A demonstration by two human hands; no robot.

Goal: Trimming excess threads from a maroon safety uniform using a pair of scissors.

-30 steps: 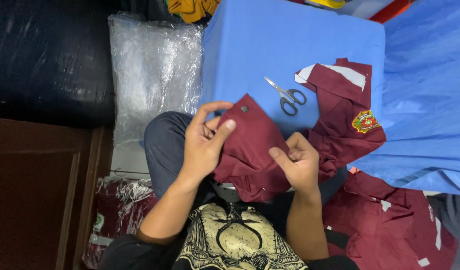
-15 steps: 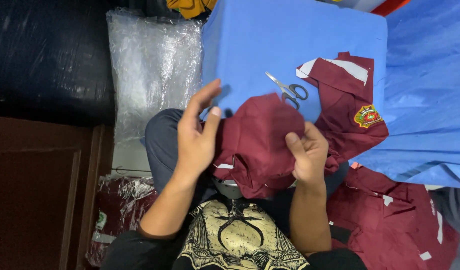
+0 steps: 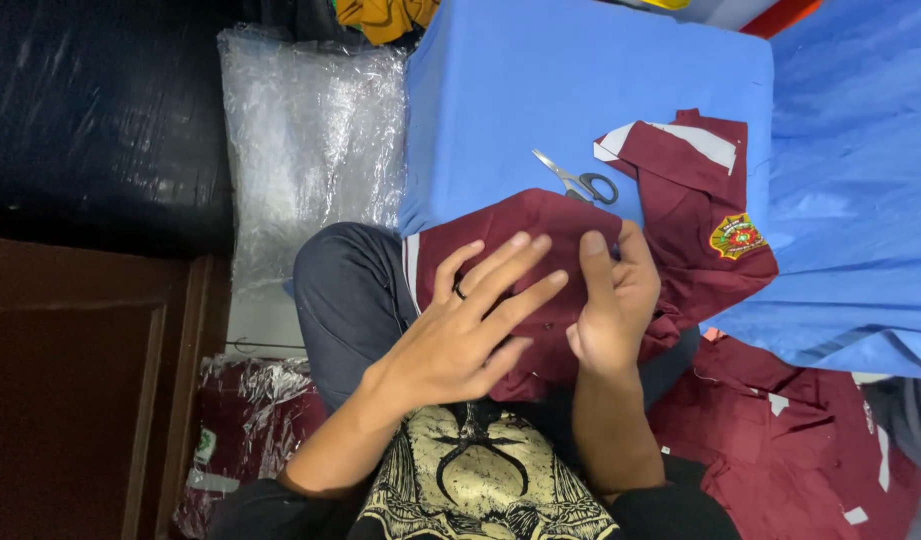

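Note:
A maroon garment piece [image 3: 520, 225] with a white stripe at its edge lies across my lap and the near edge of a blue cloth-covered surface [image 3: 540, 90]. My left hand [image 3: 470, 325] rests flat on it with fingers spread, a ring on one finger. My right hand [image 3: 610, 300] pinches the garment's right edge between thumb and fingers. Small grey-handled scissors [image 3: 578, 183] lie on the blue cloth just beyond the garment. A second maroon shirt [image 3: 700, 215] with white trim and an embroidered badge lies to the right.
A clear plastic-wrapped bundle [image 3: 310, 150] stands at the left of the blue surface. More maroon pieces [image 3: 810, 440] are piled at lower right, and bagged maroon items [image 3: 240, 420] at lower left. A dark wooden panel [image 3: 70, 390] fills the left.
The garment has been lowered and spread flatter over my lap. My left hand moved from gripping its top edge to lying flat on it. My right hand stays on the right edge.

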